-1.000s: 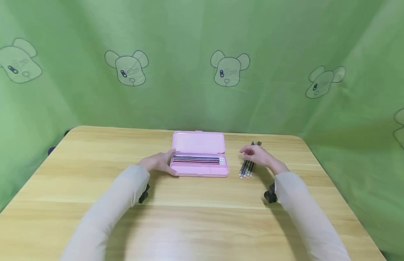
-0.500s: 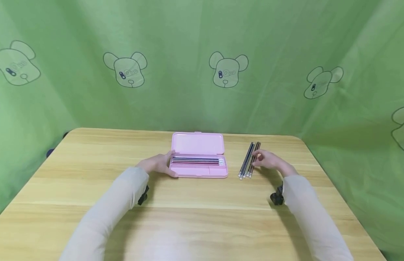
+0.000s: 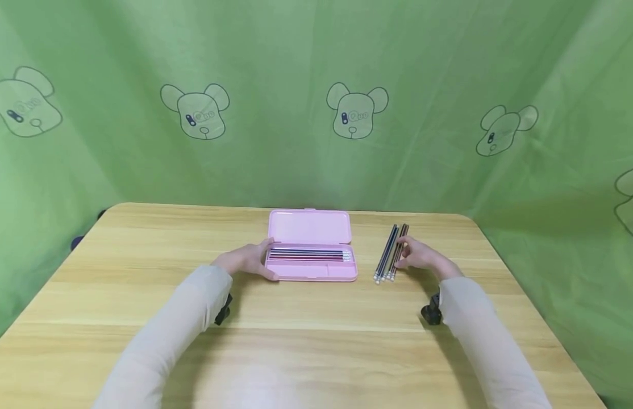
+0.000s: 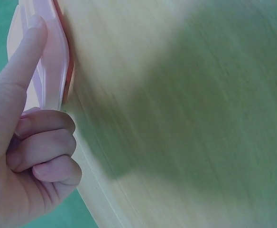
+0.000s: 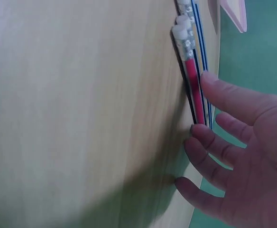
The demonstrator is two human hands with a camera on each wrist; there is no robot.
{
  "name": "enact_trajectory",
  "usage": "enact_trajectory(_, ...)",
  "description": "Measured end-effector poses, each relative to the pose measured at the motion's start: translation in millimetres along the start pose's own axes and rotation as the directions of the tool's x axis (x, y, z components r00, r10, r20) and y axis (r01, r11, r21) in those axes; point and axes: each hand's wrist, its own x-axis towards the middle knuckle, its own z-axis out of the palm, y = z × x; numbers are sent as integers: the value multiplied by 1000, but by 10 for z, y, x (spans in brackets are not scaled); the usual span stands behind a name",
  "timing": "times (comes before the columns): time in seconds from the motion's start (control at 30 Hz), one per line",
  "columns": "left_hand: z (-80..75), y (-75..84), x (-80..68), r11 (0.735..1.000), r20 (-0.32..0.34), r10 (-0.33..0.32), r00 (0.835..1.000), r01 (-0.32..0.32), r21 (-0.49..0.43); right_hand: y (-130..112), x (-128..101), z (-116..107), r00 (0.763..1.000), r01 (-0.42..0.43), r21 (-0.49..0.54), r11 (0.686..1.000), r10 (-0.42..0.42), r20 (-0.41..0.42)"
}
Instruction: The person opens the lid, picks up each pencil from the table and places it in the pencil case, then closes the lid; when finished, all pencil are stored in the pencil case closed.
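Note:
An open pink pencil case (image 3: 311, 271) lies mid-table with its lid (image 3: 309, 226) raised and several pencils (image 3: 308, 255) in its tray. My left hand (image 3: 249, 259) holds the case's left end. In the left wrist view the left hand (image 4: 27, 107) lays its index finger along the case's edge (image 4: 53, 57), with the other fingers curled. A row of loose pencils (image 3: 391, 253) lies right of the case. My right hand (image 3: 407, 253) rests beside them. In the right wrist view the right hand (image 5: 202, 107) touches the loose pencils (image 5: 191, 71) with thumb and fingertips.
The wooden table (image 3: 306, 341) has rounded far corners and is wide in front of the case. A green curtain (image 3: 316, 102) printed with bear heads hangs behind and on both sides. Small black camera mounts (image 3: 430, 313) sit under each wrist.
My right hand has moved from above the loose pencils to their right side and come down, so its fingertips now touch them. The left hand and the case have stayed put.

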Motion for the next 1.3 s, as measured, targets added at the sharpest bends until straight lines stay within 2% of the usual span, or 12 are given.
enact_trajectory(0.27,-20,-28,16,999,19,1,1000,0,-39,-63,-5,3,1000,13,1,1000,-13,23)
enact_trajectory(0.3,-14,-56,37,999,12,20,1000,-20,-26,-70,-9,2,1000,3,-13,1000,-3,27)
enact_trajectory(0.43,-24,-68,46,999,16,27,999,-27,-27,-89,-45,-12,997,-55,-71,996,59,47)
enact_trajectory(0.67,-9,1,14,999,14,19,1000,-18,-27,-75,-88,-34,976,-208,-63,976,211,46)
enact_trajectory(0.93,-10,1,16,1000,12,23,1000,-23,-4,-87,-51,-20,972,-229,-164,959,234,10)
enact_trajectory(1.3,3,-25,32,1000,14,17,1000,-17,-14,-68,-31,1,965,-262,-76,962,259,-48)
